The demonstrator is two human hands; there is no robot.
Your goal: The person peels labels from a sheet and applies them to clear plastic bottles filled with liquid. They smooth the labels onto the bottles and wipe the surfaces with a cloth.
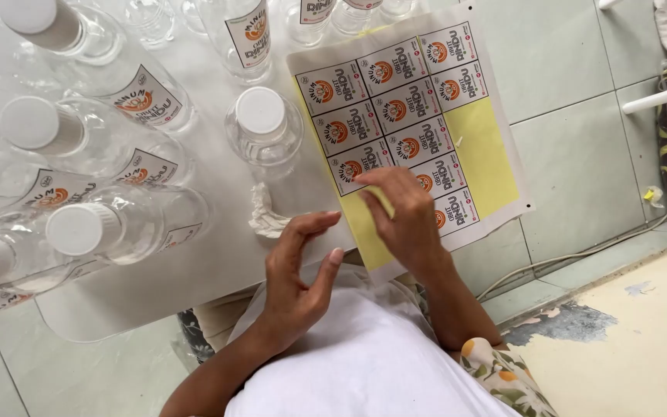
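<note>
Overhead, a person's right hand (404, 218) presses its fingertips (364, 179) on a sticker sheet (426, 131), at the lower rows of printed labels, fingers bent and close together; whether a label is pinched cannot be told. The sheet lies at the edge of a white table (210, 255) and hangs partly past it over the tiled floor (580, 154). Its long axis runs from the person's lap up and away, tilted a little to the right; yellow backing (488, 154) shows where labels are gone. The left hand (296, 274) hovers just beside it, open and curved, holding nothing. Left of the sheet stand clear plastic bottles (117, 224) with white caps, seemingly empty, several already labelled; one capped bottle (262, 127) stands nearest the sheet. A crumpled scrap (265, 212) lies between bottles and hands.
</note>
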